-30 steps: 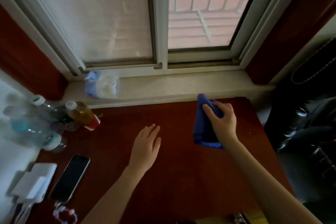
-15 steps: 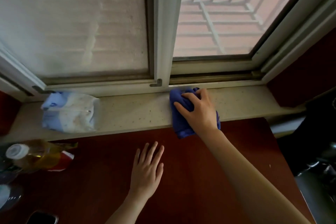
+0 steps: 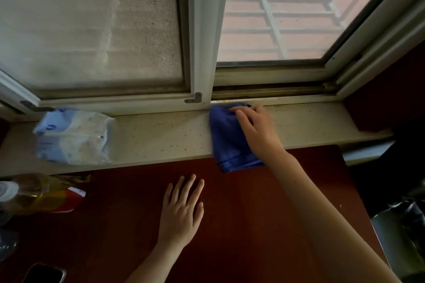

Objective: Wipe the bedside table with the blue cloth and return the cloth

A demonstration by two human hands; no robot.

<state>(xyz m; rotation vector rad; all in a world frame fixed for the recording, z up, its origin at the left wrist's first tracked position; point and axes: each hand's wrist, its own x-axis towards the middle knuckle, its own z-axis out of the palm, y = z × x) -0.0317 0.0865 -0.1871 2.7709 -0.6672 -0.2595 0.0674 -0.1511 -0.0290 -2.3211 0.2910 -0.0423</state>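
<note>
The blue cloth (image 3: 227, 138) lies bunched on the pale window sill (image 3: 165, 135), its lower hem hanging over the sill's front edge above the dark red bedside table (image 3: 241, 213). My right hand (image 3: 258, 131) rests on top of the cloth, fingers curled over its right side and still gripping it. My left hand (image 3: 181, 211) lies flat on the table top, fingers spread, holding nothing.
A pack of wet wipes (image 3: 73, 136) sits on the sill at the left. Bottles (image 3: 32, 193) lie at the table's left edge and a phone (image 3: 43, 274) at the bottom left. The window frame (image 3: 202, 37) rises behind the sill. Dark bags (image 3: 404, 213) stand right of the table.
My right hand carried the blue cloth from above the table up onto the window sill and set it down there. My head moved closer to the window. The left hand stayed flat.
</note>
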